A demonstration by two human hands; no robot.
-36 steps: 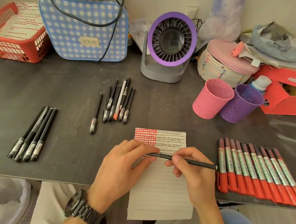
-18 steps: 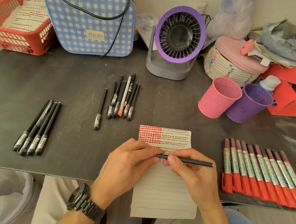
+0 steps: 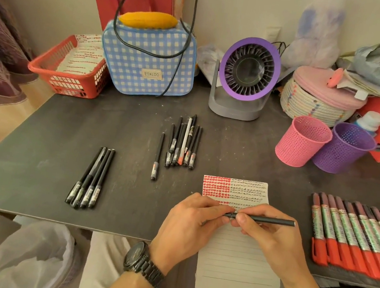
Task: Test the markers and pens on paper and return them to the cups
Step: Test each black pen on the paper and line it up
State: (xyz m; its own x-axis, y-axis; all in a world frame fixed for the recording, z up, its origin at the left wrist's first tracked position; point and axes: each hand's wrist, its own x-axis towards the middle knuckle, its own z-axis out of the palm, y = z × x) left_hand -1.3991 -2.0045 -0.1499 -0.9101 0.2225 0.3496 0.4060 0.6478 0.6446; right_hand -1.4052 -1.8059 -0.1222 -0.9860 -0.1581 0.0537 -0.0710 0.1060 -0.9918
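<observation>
Dark table (image 3: 37, 160): paper sheet (image 3: 238, 266) overhangs its near edge; red markers (image 3: 353, 237) rowed at the near right corner; pink cup (image 3: 301, 144) and purple cup (image 3: 343, 149) far right. Left hand (image 3: 188, 223) and right hand (image 3: 270, 239) both pinch one black pen (image 3: 268, 220), level over the paper.

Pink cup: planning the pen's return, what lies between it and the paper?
Only bare dark tabletop lies between the pink cup and the paper, as the head view shows.

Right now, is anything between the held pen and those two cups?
Nothing visible. The left hand and right hand hold the pen over the paper; only bare table lies between it and the pink cup and purple cup. Red markers lie off to the right.
</observation>
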